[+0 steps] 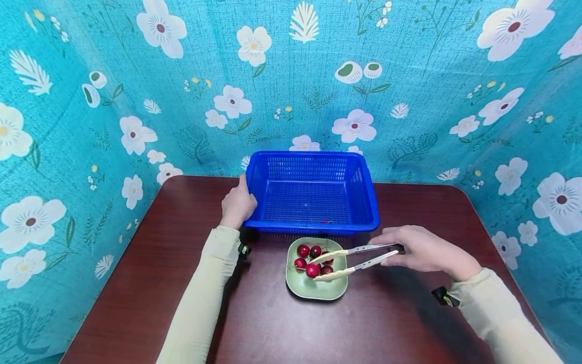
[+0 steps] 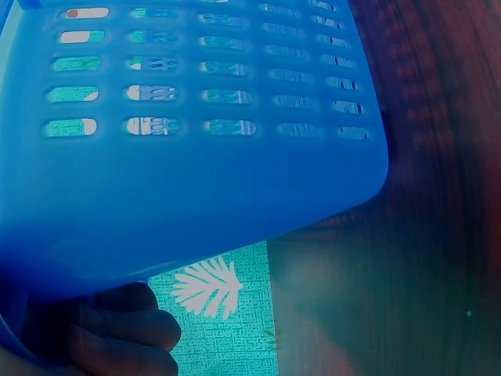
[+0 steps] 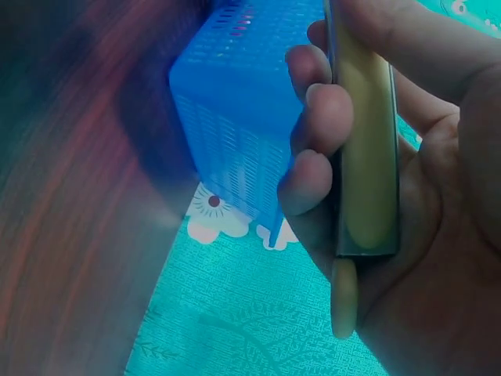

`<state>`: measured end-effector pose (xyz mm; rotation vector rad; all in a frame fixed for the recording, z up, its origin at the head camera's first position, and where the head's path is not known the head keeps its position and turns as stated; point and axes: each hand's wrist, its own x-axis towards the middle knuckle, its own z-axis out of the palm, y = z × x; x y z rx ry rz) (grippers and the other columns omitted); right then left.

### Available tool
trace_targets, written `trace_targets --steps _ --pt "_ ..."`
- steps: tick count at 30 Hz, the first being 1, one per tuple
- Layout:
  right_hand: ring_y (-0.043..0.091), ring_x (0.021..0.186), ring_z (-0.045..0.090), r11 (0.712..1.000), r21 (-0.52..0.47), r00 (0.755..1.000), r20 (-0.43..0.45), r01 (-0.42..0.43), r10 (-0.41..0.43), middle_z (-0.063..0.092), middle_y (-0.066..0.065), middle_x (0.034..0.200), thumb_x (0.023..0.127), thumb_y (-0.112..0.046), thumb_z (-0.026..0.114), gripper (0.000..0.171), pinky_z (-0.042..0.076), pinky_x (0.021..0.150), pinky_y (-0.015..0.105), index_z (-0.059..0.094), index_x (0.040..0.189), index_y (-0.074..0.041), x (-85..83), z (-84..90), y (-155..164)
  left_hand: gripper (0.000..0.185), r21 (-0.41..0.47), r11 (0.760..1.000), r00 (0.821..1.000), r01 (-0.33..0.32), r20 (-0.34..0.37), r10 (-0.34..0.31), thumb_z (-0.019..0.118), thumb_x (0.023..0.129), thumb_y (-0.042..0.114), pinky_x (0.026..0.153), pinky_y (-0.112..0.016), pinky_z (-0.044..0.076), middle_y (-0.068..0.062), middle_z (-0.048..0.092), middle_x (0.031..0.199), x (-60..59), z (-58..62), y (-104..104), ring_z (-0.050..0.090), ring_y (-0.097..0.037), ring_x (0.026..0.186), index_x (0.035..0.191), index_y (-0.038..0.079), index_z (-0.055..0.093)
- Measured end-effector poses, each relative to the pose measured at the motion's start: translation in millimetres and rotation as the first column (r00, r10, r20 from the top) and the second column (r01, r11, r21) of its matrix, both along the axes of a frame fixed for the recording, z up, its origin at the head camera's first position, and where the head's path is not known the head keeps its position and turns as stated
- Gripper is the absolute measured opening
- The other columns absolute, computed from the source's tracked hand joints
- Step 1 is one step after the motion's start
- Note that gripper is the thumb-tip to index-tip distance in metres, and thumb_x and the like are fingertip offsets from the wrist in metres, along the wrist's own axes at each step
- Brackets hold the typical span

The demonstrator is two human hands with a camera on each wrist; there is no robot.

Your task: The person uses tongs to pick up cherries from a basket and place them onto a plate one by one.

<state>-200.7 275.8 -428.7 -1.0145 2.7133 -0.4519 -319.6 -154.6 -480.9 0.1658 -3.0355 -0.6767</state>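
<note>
In the head view my left hand point(image 1: 238, 203) grips the left rim of a blue plastic basket point(image 1: 313, 226); its curled fingers point(image 2: 129, 329) show under the rim in the left wrist view. My right hand point(image 1: 423, 251) holds a pair of tongs point(image 1: 373, 260) by the handle end, and the right wrist view shows fingers wrapped round the handle point(image 3: 366, 157). The pale tong tips reach over a light green dish point(image 1: 318, 292), spread on either side of a red cherry point(image 1: 312, 270). Several more cherries point(image 1: 303, 251) lie around it, partly covered by the tongs.
The basket has slotted walls and stands at the back of the dark wooden table point(image 1: 273, 323), just behind the dish. A bit of red point(image 1: 325, 222) shows inside by its front wall. Turquoise floral cloth point(image 1: 291, 91) hangs behind and at both sides.
</note>
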Motion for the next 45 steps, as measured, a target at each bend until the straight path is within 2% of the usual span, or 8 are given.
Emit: trace_targets --steps 8,17,23,27,40,45 --pt "0.014 0.101 0.069 1.0 0.02 1.0 -0.007 -0.002 0.002 0.074 -0.01 0.116 0.086 -0.032 0.084 0.044 0.056 0.084 0.043 0.074 0.129 -0.028 0.8 -3.2 -3 0.069 -0.006 1.0 1.0 -0.002 0.011 0.002 0.052 0.102 0.02 0.069 -0.054 0.056 -0.024 0.071 0.114 0.6 1.2 -1 0.071 -0.041 0.085 0.164 0.01 0.023" --pt "0.009 0.092 0.067 1.0 0.016 1.0 -0.002 -0.02 0.02 0.074 -0.01 0.111 0.086 -0.03 0.085 0.041 0.053 0.077 0.034 0.075 0.126 -0.029 -0.7 -5.3 -12 0.069 -0.003 1.0 1.0 0.004 0.002 -0.004 0.052 0.101 0.02 0.068 -0.054 0.056 -0.024 0.072 0.111 -0.1 0.6 0 0.072 -0.04 0.083 0.164 0.009 0.024" --pt "-0.002 0.075 0.056 0.999 0.033 0.999 -0.013 -0.037 0.037 0.068 -0.02 0.094 0.084 -0.027 0.086 0.04 0.046 0.068 0.027 0.077 0.123 -0.027 2.4 -0.6 -20 0.069 -0.002 1.0 1.0 0.003 -0.007 -0.003 0.053 0.101 0.02 0.068 -0.054 0.056 -0.024 0.072 0.111 -0.9 0.3 0 0.072 -0.04 0.083 0.164 0.009 0.024" --pt "-0.004 0.07 0.049 0.998 0.043 0.998 -0.039 -0.051 0.053 0.061 -0.022 0.085 0.083 -0.026 0.087 0.038 0.043 0.063 0.024 0.078 0.12 -0.028 5.2 2.4 -25 0.07 -0.006 1.0 1.0 0.001 0.0 -0.001 0.053 0.102 0.021 0.07 -0.055 0.057 -0.024 0.072 0.114 -0.7 0.8 0 0.072 -0.041 0.085 0.164 0.01 0.023" --pt "-0.003 0.07 0.052 0.993 0.093 0.993 -0.092 -0.068 0.077 0.064 -0.019 0.086 0.079 -0.025 0.09 0.04 0.043 0.062 0.025 0.078 0.118 -0.029 9.6 2.5 -34 0.07 0.0 1.0 1.0 -0.003 0.008 0.003 0.052 0.101 0.02 0.071 -0.055 0.056 -0.025 0.072 0.113 0.0 -0.1 -1 0.072 -0.041 0.085 0.164 0.009 0.022" --pt "-0.002 0.07 0.053 0.993 0.101 0.994 -0.084 -0.055 0.064 0.065 -0.018 0.086 0.079 -0.025 0.09 0.042 0.044 0.063 0.025 0.078 0.119 -0.028 9.7 2.1 -35 0.07 -0.002 1.0 1.0 0.0 0.001 0.0 0.052 0.102 0.02 0.07 -0.055 0.057 -0.024 0.072 0.111 0.1 0.4 -1 0.072 -0.04 0.083 0.164 0.009 0.023"
